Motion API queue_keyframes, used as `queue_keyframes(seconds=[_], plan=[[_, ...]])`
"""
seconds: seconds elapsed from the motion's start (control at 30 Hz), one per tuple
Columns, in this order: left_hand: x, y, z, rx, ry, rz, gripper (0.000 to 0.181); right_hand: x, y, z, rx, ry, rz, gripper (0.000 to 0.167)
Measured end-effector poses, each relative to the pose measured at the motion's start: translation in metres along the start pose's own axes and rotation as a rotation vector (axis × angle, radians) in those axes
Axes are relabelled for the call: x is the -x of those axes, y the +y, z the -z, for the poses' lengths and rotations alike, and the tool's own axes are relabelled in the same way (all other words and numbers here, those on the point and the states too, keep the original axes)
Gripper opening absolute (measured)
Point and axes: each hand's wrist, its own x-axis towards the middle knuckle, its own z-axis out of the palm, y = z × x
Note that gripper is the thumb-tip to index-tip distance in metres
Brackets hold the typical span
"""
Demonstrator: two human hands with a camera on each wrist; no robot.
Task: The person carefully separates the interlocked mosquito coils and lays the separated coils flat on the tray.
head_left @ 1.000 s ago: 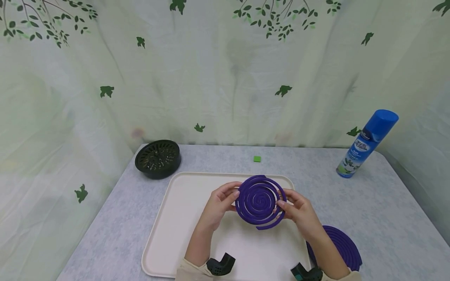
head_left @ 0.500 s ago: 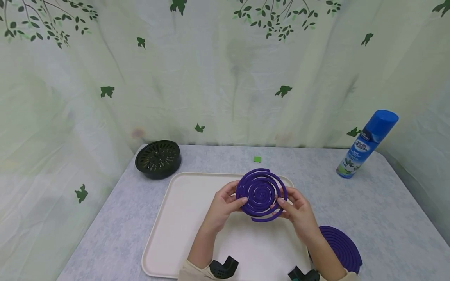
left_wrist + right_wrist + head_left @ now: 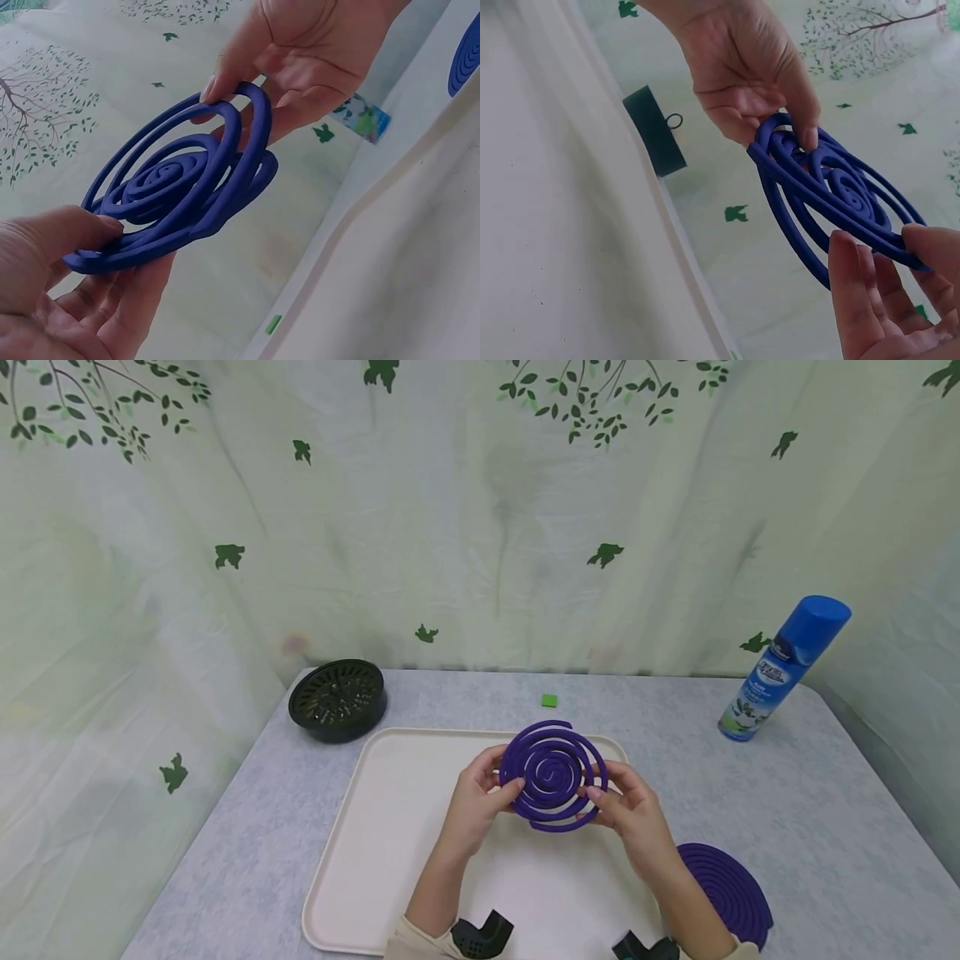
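Observation:
A purple spiral coil (image 3: 552, 774) is held up above the tray, its rings spread with gaps between them. My left hand (image 3: 474, 802) pinches its left edge, thumb on the near face and fingers behind. At its right edge my right hand (image 3: 633, 814) grips the outer rings between thumb and fingers. In the left wrist view the coil (image 3: 169, 187) looks tilted, with the rings out of one plane. The right wrist view shows the coil (image 3: 840, 195) between both hands, fingertips partly behind it.
Under the hands lies a white tray (image 3: 375, 860). A second purple coil (image 3: 727, 889) is on the table, right of it, partly behind the right forearm. A dark slotted round holder (image 3: 337, 700) stands back left, a blue spray can (image 3: 780, 668) back right, a green square (image 3: 549, 700) at the back.
The coil has risen slightly and turned a little, its outer end now nearer the lower left. My left thumb has shifted farther onto its rings, and both hands still hold it.

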Motion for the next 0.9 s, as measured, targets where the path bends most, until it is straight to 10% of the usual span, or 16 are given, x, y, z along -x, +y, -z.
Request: queue_keyframes(seconds=[0.2,0.9], plan=[[0.006,0.016,-0.004,-0.058,0.017,-0.021,0.036,0.000,0.000,-0.001,-0.049,-0.022,0.023,0.027],[0.002,0.002,0.006,0.063,-0.039,-0.032,0.035,-0.001,0.001,0.005,-0.258,-0.190,0.019,0.028]])
